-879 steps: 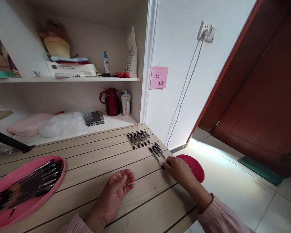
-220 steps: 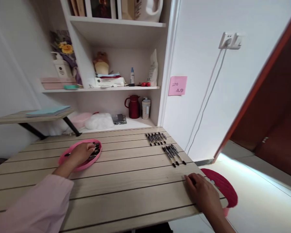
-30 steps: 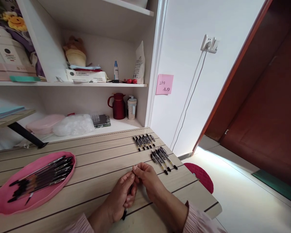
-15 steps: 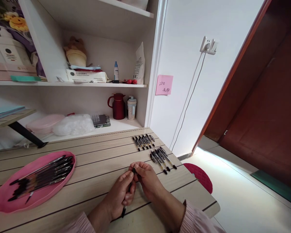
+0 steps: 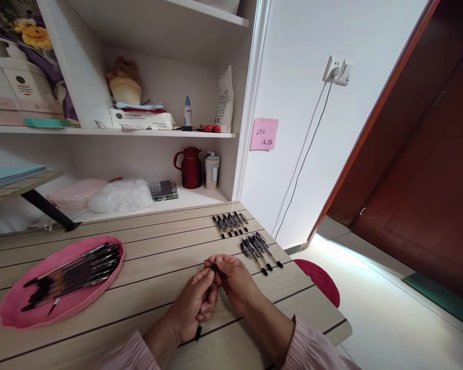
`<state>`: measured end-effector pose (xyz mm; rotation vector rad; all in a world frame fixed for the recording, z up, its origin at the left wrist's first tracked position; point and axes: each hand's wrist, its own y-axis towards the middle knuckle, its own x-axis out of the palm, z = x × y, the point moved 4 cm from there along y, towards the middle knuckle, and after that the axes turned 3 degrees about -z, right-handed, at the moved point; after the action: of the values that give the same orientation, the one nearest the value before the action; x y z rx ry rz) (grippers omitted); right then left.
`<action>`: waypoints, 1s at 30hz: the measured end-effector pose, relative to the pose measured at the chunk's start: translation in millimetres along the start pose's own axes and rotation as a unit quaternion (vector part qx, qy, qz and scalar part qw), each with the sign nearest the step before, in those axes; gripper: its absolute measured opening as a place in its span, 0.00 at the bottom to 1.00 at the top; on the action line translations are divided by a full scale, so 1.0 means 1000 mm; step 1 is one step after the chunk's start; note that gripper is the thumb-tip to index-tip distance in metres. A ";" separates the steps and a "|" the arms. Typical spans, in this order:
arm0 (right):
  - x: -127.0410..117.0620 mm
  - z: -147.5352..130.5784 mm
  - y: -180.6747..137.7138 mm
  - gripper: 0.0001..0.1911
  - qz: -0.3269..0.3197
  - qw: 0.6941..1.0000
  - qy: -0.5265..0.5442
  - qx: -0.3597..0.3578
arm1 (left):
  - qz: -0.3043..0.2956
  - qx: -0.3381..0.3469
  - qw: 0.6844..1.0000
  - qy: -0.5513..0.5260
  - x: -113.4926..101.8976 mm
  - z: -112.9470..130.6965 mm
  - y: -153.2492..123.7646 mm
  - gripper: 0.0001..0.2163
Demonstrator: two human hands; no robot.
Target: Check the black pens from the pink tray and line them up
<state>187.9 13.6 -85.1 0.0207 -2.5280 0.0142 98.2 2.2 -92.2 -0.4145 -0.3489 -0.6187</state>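
Observation:
Near the table's front, my left hand [image 5: 195,306] is closed around a black pen [image 5: 199,331], whose lower end sticks out below my fingers. My right hand [image 5: 233,280] meets it at the pen's upper end, thumb and fingers pinching the small black tip [image 5: 215,267]; most of the pen is hidden by my fingers. Ahead and right of my hands lies a group of pens [image 5: 259,253] with black ends and yellowish sections. Behind it is a row of shorter black and clear pen parts [image 5: 230,224]. To the left, a pink tray [image 5: 13,313] holds several dark pens [image 5: 81,267].
A white shelf unit [image 5: 170,132] stands behind the table [image 5: 154,252], with a red jug [image 5: 191,168] and a patterned cup [image 5: 212,170] in it. A black leg [image 5: 50,210] of a small stand rests at the left back. A red round seat [image 5: 320,282] sits beyond the table's right edge.
The camera view has shifted slightly, so everything sits a little to the right. My hands keep nearly the same hold on the pen.

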 end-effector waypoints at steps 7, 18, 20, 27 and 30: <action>-0.001 0.000 -0.002 0.18 0.009 0.999 0.002 0.041 | -0.019 0.006 1.000 -0.024 -0.004 -0.003 0.002 0.13; 0.000 -0.011 -0.002 0.15 -0.005 0.999 -0.039 0.002 | -0.024 0.002 1.000 -0.003 -0.001 -0.003 0.001 0.13; -0.003 -0.016 0.000 0.15 0.005 0.999 -0.047 -0.003 | -0.034 0.000 0.999 0.001 -0.001 -0.004 0.001 0.12; -0.018 -0.031 0.010 0.17 0.055 0.997 -0.058 0.000 | -0.048 -0.001 0.999 -0.015 -0.004 -0.006 0.001 0.12; -0.024 -0.030 0.011 0.16 0.065 0.996 -0.054 0.019 | -0.046 0.001 0.999 -0.027 -0.005 -0.006 0.001 0.12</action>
<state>224.8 25.5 -74.6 -0.1303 -2.6336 0.1151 96.6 2.9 -99.6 -0.4159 -0.4214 -0.6970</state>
